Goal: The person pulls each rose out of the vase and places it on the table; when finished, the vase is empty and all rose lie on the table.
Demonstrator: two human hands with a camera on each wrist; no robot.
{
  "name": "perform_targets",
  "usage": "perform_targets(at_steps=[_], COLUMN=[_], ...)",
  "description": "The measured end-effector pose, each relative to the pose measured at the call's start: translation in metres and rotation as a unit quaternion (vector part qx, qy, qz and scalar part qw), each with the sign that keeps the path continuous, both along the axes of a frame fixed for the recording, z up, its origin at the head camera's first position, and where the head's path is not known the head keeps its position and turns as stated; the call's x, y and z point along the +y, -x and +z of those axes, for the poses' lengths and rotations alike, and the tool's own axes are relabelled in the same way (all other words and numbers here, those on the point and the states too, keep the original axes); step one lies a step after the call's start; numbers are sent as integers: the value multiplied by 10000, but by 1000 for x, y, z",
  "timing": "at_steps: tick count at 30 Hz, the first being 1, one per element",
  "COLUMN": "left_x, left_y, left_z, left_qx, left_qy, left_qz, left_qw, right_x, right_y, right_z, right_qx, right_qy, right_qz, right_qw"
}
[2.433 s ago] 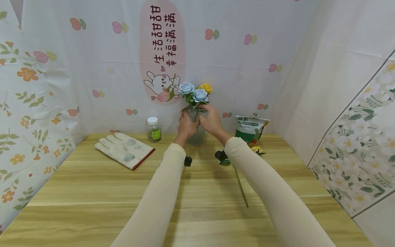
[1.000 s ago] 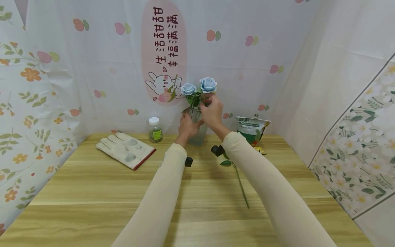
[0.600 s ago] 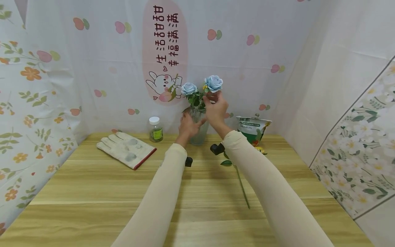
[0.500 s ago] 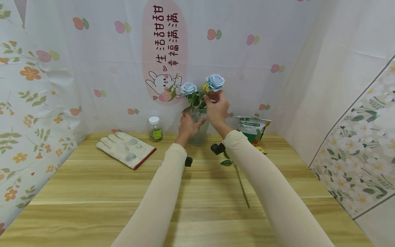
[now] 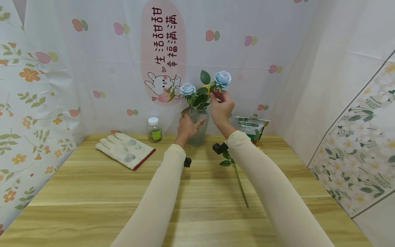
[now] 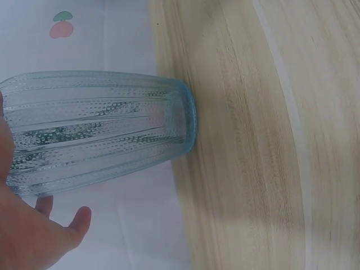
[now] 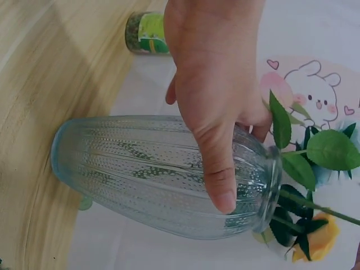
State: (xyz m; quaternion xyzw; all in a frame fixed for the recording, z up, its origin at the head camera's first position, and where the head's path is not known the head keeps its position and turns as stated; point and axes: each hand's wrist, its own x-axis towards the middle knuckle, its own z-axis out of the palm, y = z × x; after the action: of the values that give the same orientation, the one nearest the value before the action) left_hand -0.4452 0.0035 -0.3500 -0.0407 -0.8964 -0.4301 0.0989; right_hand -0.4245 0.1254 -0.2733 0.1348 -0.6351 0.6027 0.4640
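Note:
A ribbed clear glass vase [image 5: 199, 136] stands upright at the back of the table, with rose stems in its mouth. My left hand [image 5: 187, 126] grips its upper part, thumb across the near side, as the right wrist view shows. Up and to the right of the rim, my right hand [image 5: 223, 108] pinches a blue rose [image 5: 223, 79] just under its head; the stem slants down toward the vase mouth. Another blue rose [image 5: 188, 89] leans left out of the vase. A yellow rose [image 7: 319, 236] sits behind the leaves, mostly hidden in the head view.
One more rose lies on the table, its green stem [image 5: 241, 187] pointing toward me and its head mostly behind my right sleeve. A clipped bag [image 5: 251, 126] stands at back right. To the left are a white-capped jar [image 5: 155, 130] and a work glove [image 5: 126, 150].
From the vase mouth, my right hand has moved up and right, lifting the blue rose higher and tilting it away from the other. Its leaves now show above the rim. The left hand stays on the vase.

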Motion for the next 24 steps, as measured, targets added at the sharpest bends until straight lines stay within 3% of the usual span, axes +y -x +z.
perform_targets(at_steps=[17, 24], left_x=[1, 0], left_y=[-1, -1], left_z=[1, 2], left_qx=[-173, -213], left_qy=[40, 63], left_qz=[-13, -12], left_qw=[9998, 9998], right_x=[14, 20], right_y=[-19, -25], right_z=[20, 25], right_qx=[241, 421], right_qy=[-212, -71], right_qz=[98, 130], right_qw=[9994, 9990])
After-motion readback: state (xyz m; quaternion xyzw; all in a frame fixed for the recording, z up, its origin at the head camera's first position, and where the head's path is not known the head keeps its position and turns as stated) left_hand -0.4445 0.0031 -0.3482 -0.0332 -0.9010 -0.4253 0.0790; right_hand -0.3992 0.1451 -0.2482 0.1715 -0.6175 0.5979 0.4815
